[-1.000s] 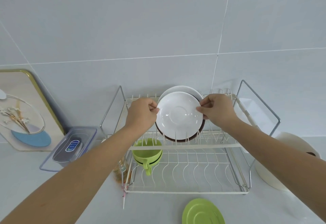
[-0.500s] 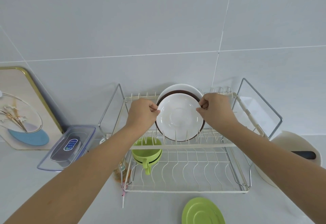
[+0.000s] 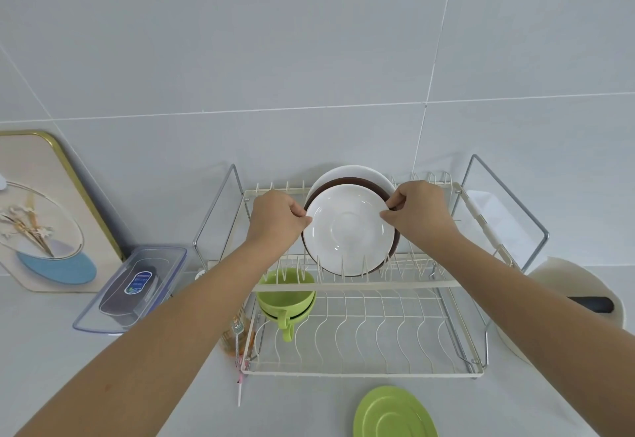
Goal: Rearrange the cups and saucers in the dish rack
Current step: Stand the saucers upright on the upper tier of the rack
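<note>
— Left hand (image 3: 279, 221) and right hand (image 3: 417, 214) each pinch an edge of the white saucer (image 3: 348, 230), upright in the dish rack's (image 3: 360, 286) top tier.

— Seating step, likely — next, let go gently once the rim settles between prongs, just ahead of the brown saucer (image 3: 394, 244).

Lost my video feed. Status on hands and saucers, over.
Left hand and right hand pinch white saucer, upright in upper rack. Brown saucer directly behind. Green saucer on counter, clear.
</note>
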